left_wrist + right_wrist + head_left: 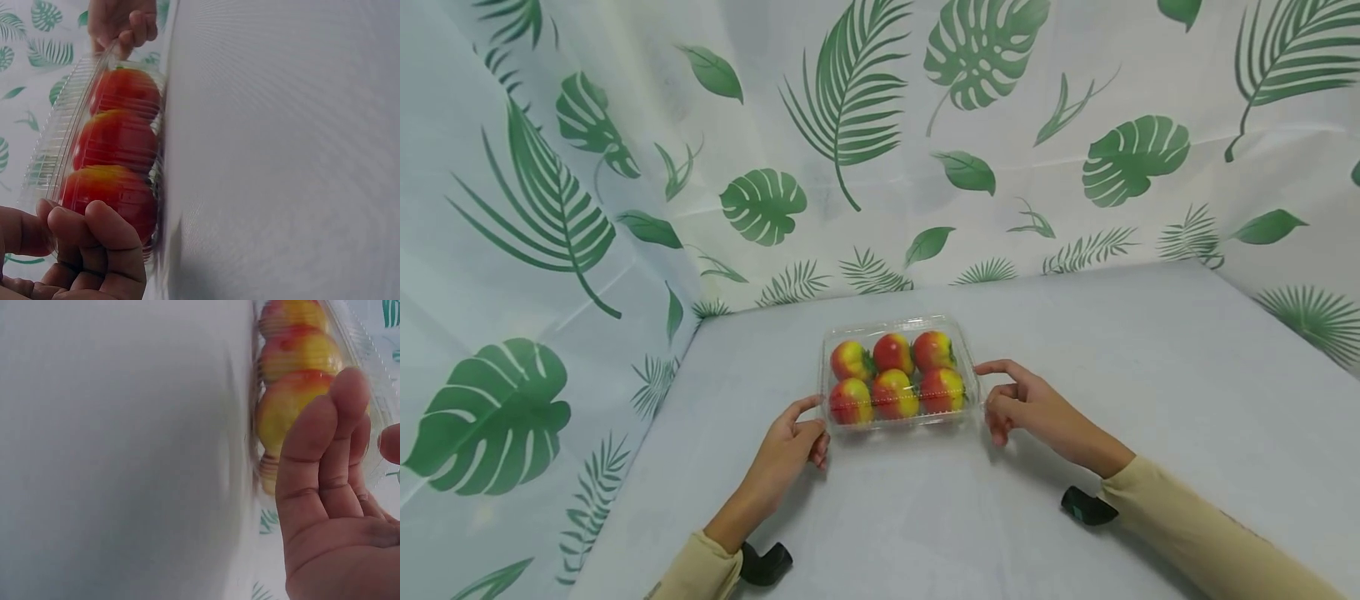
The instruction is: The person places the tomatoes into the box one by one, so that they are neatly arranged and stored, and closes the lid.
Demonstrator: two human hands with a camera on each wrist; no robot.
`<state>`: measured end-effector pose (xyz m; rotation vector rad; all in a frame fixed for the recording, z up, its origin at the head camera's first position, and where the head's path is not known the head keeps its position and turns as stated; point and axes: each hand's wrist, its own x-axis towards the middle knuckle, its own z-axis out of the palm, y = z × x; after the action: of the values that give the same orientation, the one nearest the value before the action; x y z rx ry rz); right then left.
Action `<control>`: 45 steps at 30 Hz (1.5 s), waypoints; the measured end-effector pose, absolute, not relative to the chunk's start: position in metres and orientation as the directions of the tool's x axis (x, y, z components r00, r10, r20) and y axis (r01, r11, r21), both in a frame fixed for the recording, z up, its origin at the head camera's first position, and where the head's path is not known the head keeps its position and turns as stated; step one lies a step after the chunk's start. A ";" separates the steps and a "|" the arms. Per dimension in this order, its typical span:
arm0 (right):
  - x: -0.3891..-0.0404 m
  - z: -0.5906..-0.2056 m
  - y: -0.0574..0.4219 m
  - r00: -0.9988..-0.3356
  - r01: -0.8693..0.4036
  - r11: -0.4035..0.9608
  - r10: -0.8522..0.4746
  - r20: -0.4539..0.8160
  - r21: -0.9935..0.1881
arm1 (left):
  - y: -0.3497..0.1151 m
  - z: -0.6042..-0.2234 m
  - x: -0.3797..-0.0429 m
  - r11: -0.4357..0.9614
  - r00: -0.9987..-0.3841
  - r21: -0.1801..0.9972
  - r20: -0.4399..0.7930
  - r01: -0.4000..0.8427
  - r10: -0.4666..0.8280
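A clear plastic clamshell container, its lid down, sits on the pale table and holds several red-and-yellow fruits in two rows. My left hand grips its left edge near the front corner; in the left wrist view, thumb and fingertips meet at the rim. On the opposite side, my right hand has its index finger against the right edge. The right wrist view shows the rim between thumb and fingers, the other fingers loosely bent beside the box.
A white sheet with green leaf prints hangs behind and on both sides of the table. Black wrist-worn devices sit under the beige sleeves.
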<state>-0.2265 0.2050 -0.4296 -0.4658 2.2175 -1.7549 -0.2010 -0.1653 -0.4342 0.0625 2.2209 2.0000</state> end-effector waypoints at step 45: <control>-0.210 -0.442 0.182 -0.958 0.037 -0.037 -0.284 -0.025 -0.999 | -0.167 -0.438 -0.202 0.112 -0.985 0.991 -0.084 -0.067 0.148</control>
<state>-0.2099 0.1819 -0.4417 -0.2650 2.0094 -2.0965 -0.2020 -0.1669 -0.4377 0.0814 2.2157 1.9904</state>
